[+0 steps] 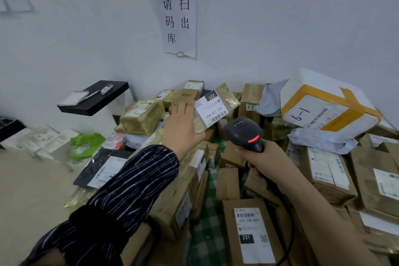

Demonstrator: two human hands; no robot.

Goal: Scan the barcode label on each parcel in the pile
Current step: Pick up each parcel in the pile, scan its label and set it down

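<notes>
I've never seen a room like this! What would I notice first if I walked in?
Probably the left hand holding up a small parcel in the middle, its white label facing the black scanner gripped by the right hand. Next, the big white box with yellow tape at the right, and the paper sign with large characters on the wall above.

Held parcel: the small tape-wrapped brown cardboard parcel (216, 108), in the left hand (183, 125), is raised over the middle of the heap of brown cardboard parcels (227, 181).
Scanner: the black handheld barcode scanner (244, 131), in the right hand (266, 157), sits just right of and below it.
Far right: the white foam box with yellow tape (328, 106) lies atop a grey plastic mailer bag (319, 140).
Left: the black wall shelf (101, 103) stands behind the heap's left edge, a white pen (92, 94) on it.
</notes>
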